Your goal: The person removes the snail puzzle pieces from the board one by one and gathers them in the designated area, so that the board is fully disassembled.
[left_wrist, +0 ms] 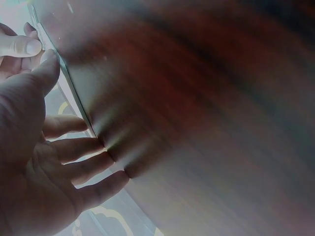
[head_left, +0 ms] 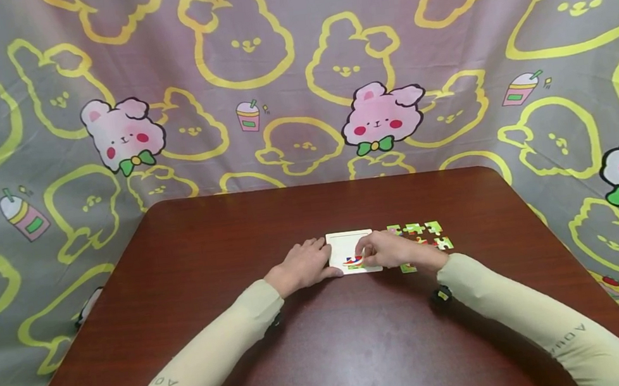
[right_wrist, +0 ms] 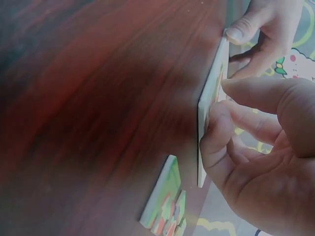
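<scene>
A thin white puzzle board point(head_left: 341, 246) lies on the table, with colourful puzzle pieces point(head_left: 354, 263) in its lower middle. My left hand point(head_left: 305, 263) rests at the board's left side, fingers extended onto the tabletop. In the left wrist view the left thumb point(left_wrist: 48, 64) touches the board's edge. My right hand point(head_left: 387, 249) is over the board's right part, fingers curled down at a puzzle piece by the lower middle. The right wrist view shows the right thumb point(right_wrist: 256, 93) and bent fingers close to the board's face; they largely hide the piece.
Several loose puzzle pieces point(head_left: 414, 229) lie right of the board, some partly behind the right hand and wrist. The brown table point(head_left: 327, 344) reaches back to a patterned curtain point(head_left: 287, 93), which also hangs along both sides.
</scene>
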The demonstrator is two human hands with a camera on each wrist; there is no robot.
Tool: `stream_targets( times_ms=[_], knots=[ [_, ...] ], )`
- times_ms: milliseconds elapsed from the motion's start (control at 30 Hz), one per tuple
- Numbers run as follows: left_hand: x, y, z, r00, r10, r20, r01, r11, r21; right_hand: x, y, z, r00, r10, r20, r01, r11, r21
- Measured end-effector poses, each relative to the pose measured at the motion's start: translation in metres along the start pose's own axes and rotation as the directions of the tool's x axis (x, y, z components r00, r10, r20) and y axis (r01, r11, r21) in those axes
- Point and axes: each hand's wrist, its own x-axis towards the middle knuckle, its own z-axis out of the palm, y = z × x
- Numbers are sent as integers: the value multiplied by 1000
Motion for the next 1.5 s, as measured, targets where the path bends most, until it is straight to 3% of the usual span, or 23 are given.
stream_targets(
  times_ms=[267, 667, 1100, 1333, 1500],
  knots=[
    [-1, 0, -1, 1000, -2, 6, 2, 1000, 3, 2, -1, 3, 998, 68, 14, -68, 998, -6],
    [0, 1, 1, 999, 6, -32, -6, 1000, -3, 5, -4, 5, 996, 81, -23, -82, 994, -70],
    [-3, 2, -1, 1000, 6, -19, -6, 1000, -4, 6, -4, 6, 995, 90, -34, -92, 995, -50],
    [-2, 1, -1, 1000, 7, -24, -8, 1000, -3, 6, -8, 4, 992, 126, -14, -126, 992, 14],
    [-2, 2, -2, 1000, 0, -14, 0, 1000, -7, 7, -10, 1, 996, 82, -35, -81, 997, 6]
  ],
)
